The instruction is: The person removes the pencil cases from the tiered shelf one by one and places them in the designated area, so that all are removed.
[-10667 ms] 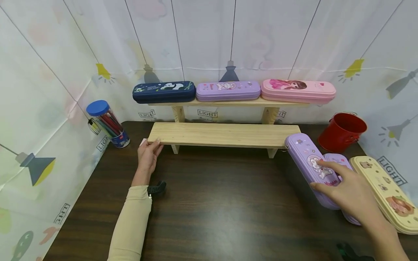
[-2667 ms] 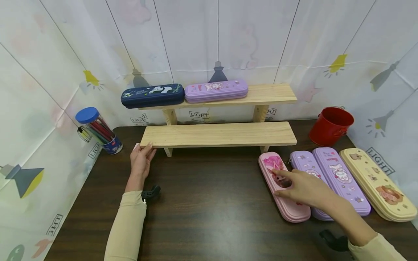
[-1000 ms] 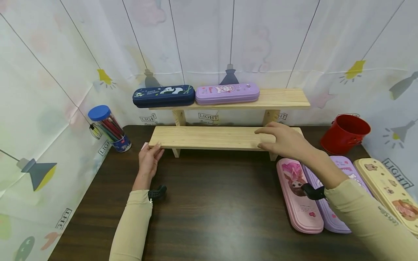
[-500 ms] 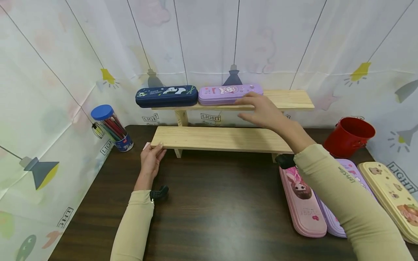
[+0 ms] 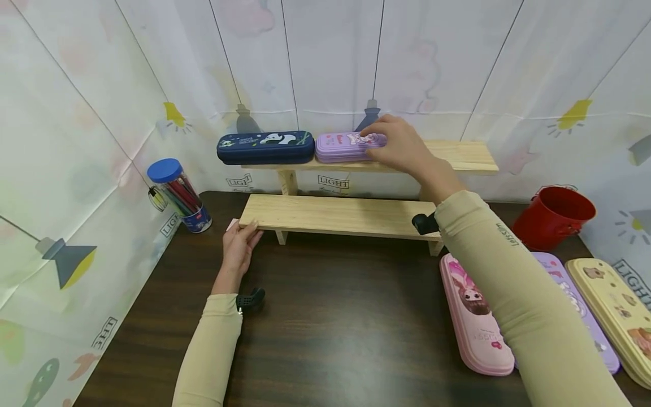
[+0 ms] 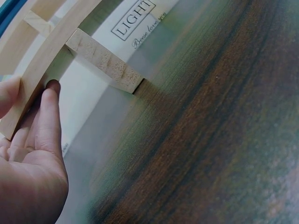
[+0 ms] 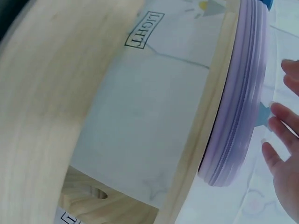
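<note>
"What was the left hand (image 5: 238, 249) doing?"

"It gripped the near end of the lower board (image 5: 325, 212), thumb above and fingers beneath."

"And the right hand (image 5: 399, 144)?"

"Its fingers were spread wide, just beside the purple case (image 5: 338, 148) and apart from it in the wrist view. That case lay on the upper board (image 5: 465, 155)."

"Anything else around?"

"A blue case (image 5: 267, 148) sat beyond the right hand's fingertips, past the purple one. A pink case (image 5: 475, 322) lay on the table (image 5: 330, 316), beside the right sleeve (image 5: 524, 299)."
</note>
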{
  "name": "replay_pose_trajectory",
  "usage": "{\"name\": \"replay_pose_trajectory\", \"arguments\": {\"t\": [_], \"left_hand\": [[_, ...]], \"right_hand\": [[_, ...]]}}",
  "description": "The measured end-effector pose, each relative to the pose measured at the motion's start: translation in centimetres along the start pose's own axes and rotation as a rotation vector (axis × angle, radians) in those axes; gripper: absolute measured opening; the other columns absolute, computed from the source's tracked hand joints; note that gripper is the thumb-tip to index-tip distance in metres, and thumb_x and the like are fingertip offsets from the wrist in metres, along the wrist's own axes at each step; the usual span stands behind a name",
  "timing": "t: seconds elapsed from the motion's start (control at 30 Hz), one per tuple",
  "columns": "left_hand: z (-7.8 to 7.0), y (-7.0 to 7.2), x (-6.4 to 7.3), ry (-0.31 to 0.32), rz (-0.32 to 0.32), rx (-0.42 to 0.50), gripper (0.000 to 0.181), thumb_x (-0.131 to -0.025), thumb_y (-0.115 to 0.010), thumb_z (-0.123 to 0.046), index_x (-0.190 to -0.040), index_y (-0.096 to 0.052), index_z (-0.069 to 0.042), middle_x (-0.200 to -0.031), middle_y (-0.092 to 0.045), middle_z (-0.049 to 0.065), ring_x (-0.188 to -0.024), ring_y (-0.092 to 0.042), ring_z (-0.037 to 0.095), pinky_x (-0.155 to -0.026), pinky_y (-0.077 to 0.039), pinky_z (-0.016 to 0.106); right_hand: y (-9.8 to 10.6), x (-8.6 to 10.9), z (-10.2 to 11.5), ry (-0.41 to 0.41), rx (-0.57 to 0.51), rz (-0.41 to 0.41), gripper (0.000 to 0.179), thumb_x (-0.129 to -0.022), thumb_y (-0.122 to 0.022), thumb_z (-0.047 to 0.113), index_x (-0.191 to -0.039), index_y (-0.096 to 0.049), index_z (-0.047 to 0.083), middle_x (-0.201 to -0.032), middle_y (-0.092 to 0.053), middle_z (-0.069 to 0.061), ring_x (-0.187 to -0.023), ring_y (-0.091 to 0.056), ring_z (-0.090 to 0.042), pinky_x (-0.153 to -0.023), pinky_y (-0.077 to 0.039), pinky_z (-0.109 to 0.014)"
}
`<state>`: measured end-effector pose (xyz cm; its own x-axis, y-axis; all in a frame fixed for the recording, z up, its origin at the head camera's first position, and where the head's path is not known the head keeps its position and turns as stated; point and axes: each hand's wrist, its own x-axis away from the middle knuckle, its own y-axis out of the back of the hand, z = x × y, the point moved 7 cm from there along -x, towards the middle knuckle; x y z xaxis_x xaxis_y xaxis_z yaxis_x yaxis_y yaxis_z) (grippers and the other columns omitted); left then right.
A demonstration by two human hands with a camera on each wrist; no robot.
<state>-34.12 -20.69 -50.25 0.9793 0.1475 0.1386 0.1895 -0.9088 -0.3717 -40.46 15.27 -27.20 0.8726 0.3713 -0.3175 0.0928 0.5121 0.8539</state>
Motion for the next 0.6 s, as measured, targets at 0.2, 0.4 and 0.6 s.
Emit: {"name": "replay_pose_trajectory", "arguments": {"t": [0.2,0.4,0.6], "left_hand": [[0.2,-0.2,0.0,0.007,0.003,0.000,0.051,-0.099,-0.060,-0.010,-0.147,-0.042,-0.001,-0.120,-0.063,0.008,-0.102,-0.068,0.006,-0.093,-0.058,0.021],[0.3,-0.2,0.1,0.014,-0.002,-0.010,0.054,-0.099,-0.061,-0.011,-0.148,-0.041,-0.004,-0.136,-0.056,0.016,-0.107,-0.067,0.007,-0.097,-0.056,0.023],[0.0,-0.1,0.3,0.003,0.009,-0.024,0.056,-0.099,-0.062,-0.014,-0.150,-0.039,-0.005,-0.145,-0.049,0.021,-0.116,-0.065,0.011,-0.100,-0.054,0.024]], "right_hand": [[-1.0,-1.2,-0.4,-0.021,-0.007,0.103,0.043,-0.077,-0.067,0.012,-0.119,-0.071,0.007,-0.137,-0.058,-0.021,-0.138,-0.041,-0.040,-0.118,-0.033,-0.056],[-1.9,-1.0,-1.4,-0.103,-0.040,0.158,0.047,-0.075,-0.070,0.012,-0.121,-0.066,0.012,-0.146,-0.052,-0.017,-0.142,-0.039,-0.039,-0.118,-0.028,-0.062],[-1.9,-0.8,-1.2,-0.090,0.029,0.209,0.048,-0.077,-0.066,0.012,-0.125,-0.064,0.016,-0.145,-0.052,-0.013,-0.138,-0.042,-0.036,-0.114,-0.019,-0.071]]}}
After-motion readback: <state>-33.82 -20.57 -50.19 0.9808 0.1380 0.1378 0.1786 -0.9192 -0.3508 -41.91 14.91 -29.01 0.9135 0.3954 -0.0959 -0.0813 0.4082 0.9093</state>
